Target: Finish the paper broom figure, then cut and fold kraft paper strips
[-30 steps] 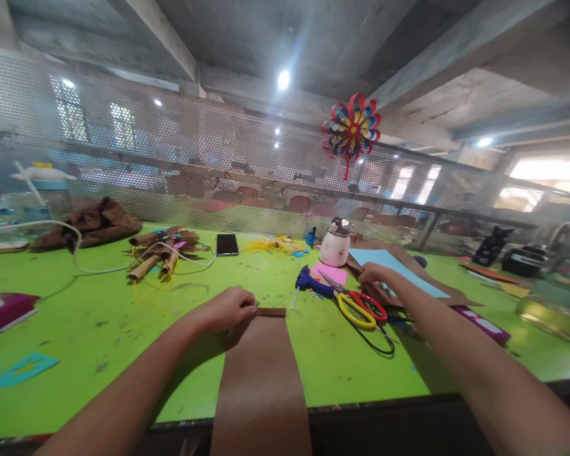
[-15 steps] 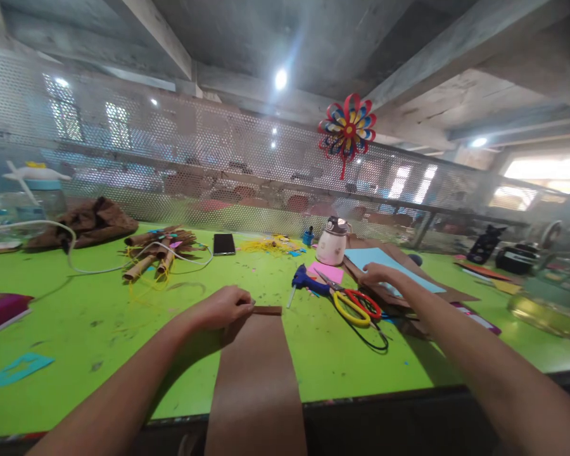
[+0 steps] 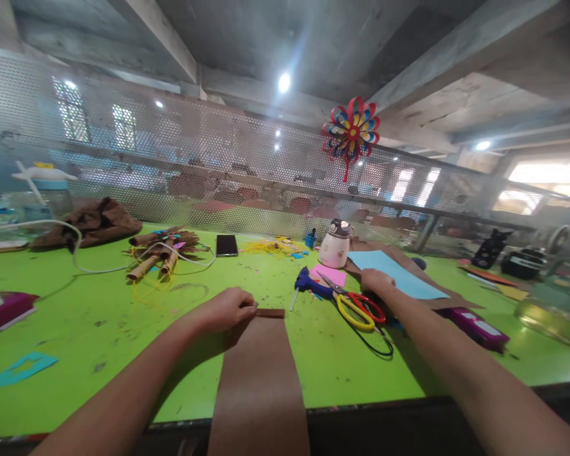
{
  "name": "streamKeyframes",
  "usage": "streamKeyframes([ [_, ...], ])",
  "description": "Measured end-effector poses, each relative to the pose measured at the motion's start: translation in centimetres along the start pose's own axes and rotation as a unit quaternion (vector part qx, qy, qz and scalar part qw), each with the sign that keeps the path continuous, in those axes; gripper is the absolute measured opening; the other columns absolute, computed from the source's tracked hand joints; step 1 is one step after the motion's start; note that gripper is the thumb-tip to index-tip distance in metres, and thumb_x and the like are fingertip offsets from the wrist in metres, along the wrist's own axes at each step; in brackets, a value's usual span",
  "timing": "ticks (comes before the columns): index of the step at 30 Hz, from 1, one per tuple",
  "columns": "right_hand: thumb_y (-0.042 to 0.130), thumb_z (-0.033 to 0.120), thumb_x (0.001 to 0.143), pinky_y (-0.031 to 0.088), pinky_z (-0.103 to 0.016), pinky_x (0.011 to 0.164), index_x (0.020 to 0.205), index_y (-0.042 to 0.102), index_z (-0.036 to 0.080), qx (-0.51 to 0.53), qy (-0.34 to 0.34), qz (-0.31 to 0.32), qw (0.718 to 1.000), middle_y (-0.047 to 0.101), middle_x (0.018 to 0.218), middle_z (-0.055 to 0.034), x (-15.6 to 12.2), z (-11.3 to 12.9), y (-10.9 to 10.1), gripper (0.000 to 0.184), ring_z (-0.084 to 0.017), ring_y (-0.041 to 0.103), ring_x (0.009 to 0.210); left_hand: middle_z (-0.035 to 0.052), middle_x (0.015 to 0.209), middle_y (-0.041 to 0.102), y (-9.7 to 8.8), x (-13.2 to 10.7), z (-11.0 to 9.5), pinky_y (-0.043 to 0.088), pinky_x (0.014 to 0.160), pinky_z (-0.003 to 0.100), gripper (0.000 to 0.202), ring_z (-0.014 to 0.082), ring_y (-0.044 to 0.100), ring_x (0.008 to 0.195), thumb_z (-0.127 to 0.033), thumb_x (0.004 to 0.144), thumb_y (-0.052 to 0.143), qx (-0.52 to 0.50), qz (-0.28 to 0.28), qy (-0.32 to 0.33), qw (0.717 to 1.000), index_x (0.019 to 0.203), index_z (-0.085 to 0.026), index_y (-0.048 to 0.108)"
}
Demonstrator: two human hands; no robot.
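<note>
A long strip of brown paper [image 3: 259, 380] lies on the green table [image 3: 99, 329] and hangs over its front edge. The strip's far end is folded into a narrow band. My left hand [image 3: 225, 308] pinches that folded end at its left corner. My right hand [image 3: 377, 282] reaches out to the right and rests by the red-and-yellow scissors [image 3: 358, 309], on brown paper under a light blue sheet [image 3: 399, 273]. Its fingers are curled downward; whether they hold anything is hidden.
A blue glue gun [image 3: 308, 283], a pink note [image 3: 330, 274] and a small white pot [image 3: 335, 247] lie beyond the scissors. A phone [image 3: 227, 244], rolled brown tubes [image 3: 159, 250], a white cable [image 3: 83, 253] and brown cloth [image 3: 95, 221] sit at the back left. A mesh screen [image 3: 218, 171] carries a paper pinwheel [image 3: 351, 133].
My right hand has drawn slightly nearer the scissors' red handle. My left hand keeps its pinch on the fold. The view shifted a little.
</note>
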State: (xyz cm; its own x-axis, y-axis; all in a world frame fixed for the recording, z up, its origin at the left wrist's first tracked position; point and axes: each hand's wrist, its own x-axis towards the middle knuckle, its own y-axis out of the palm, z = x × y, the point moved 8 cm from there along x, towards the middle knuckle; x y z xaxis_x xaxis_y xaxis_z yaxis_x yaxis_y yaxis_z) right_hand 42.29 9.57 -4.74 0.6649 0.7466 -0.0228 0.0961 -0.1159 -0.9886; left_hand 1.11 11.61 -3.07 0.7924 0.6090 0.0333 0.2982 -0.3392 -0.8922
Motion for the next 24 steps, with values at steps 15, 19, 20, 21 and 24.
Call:
streamKeyframes([
  [15,0.053,0.032,0.088,0.049,-0.04,0.082,0.115,0.054,0.016,-0.064,-0.048,-0.082,0.993,0.056,0.116,-0.0088,-0.1,-5.0,-4.4,0.031,-0.02,0.057,0.098,0.0027,0.062,0.055,-0.1,-0.1,0.1,0.027,0.055,0.026,0.031,0.0131,0.041,0.058,-0.04,0.078,0.042,-0.01,-0.004,-0.01,1.0,0.065,-0.015,0.055],
  [19,0.053,0.032,0.088,0.049,-0.04,0.081,0.114,0.054,0.015,-0.065,-0.032,-0.108,0.992,0.056,0.115,-0.0085,-0.6,-8.3,-6.5,0.031,-0.019,0.058,0.097,0.0037,0.064,0.056,-0.2,-0.1,-0.1,0.028,0.056,0.027,0.03,0.0139,0.042,0.059,-0.04,0.077,0.043,-0.014,-0.004,-0.013,1.0,0.067,-0.015,0.057],
  [20,0.054,0.032,0.088,0.049,-0.04,0.081,0.114,0.054,0.014,-0.06,-0.026,-0.116,0.991,0.057,0.114,-0.0088,-0.7,-9.2,-7.1,0.032,-0.02,0.058,0.096,0.0038,0.064,0.056,-0.2,-0.1,0.0,0.028,0.056,0.027,0.031,0.0141,0.042,0.059,-0.04,0.077,0.043,-0.013,-0.004,-0.013,1.0,0.067,-0.015,0.057],
  [21,0.054,0.032,0.087,0.049,-0.039,0.081,0.114,0.054,0.013,-0.054,-0.022,-0.125,0.99,0.057,0.114,-0.0096,-0.8,-10.1,-7.7,0.032,-0.02,0.058,0.096,0.004,0.065,0.056,-0.2,0.0,0.0,0.028,0.057,0.027,0.031,0.0143,0.042,0.06,-0.041,0.077,0.043,-0.012,-0.006,-0.013,1.0,0.067,-0.015,0.057],
  [24,0.056,0.031,0.086,0.049,-0.036,0.081,0.111,0.056,0.011,-0.024,-0.014,-0.174,0.984,0.057,0.112,-0.0123,-1.6,-12.9,-9.9,0.032,-0.019,0.058,0.095,0.0042,0.065,0.055,-0.2,0.0,0.2,0.029,0.057,0.027,0.033,0.015,0.044,0.061,-0.043,0.078,0.043,-0.009,-0.012,-0.007,1.0,0.066,-0.015,0.057],
])
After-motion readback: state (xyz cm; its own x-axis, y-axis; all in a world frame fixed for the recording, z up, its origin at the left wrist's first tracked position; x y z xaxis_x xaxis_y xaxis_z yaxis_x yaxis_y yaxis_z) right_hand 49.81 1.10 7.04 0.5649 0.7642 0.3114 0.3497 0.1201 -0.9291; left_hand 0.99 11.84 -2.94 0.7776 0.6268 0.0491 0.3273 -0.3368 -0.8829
